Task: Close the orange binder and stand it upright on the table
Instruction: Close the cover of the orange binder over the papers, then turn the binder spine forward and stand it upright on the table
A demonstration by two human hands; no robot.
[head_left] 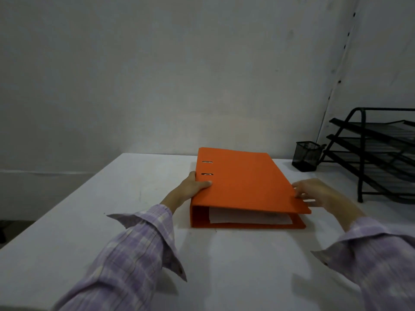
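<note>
The orange binder (244,182) lies flat on the white table (112,209), cover down and closed, its smooth matte top sloping from the thick spine side on the left toward the thin open edge on the right. Two small metal slots glint in the cover near the spine. At the near end a wedge-shaped gap shows a stack of white paper (247,217) between the covers.

The left hand (193,187) is on the spine side: thumb laid flat on top of the cover just below the nearer slot, fingers wrapped around the spine edge, clasping the binder. The right hand (318,194) sits at the opposite, open edge, a little blurred; its fingers are spread and loosely curled, tips touching the cover's rim, but no firm clasp shows there. Both wrists wear loose lilac plaid sleeves (139,254) with unbuttoned cuffs, soft woven cloth.

Well off to the right, near the grey wall, stands a black wire-mesh pen cup (306,156), square-sided, and just beside it a black mesh tiered letter tray (377,153) with slanting shelves on a thin metal frame.
</note>
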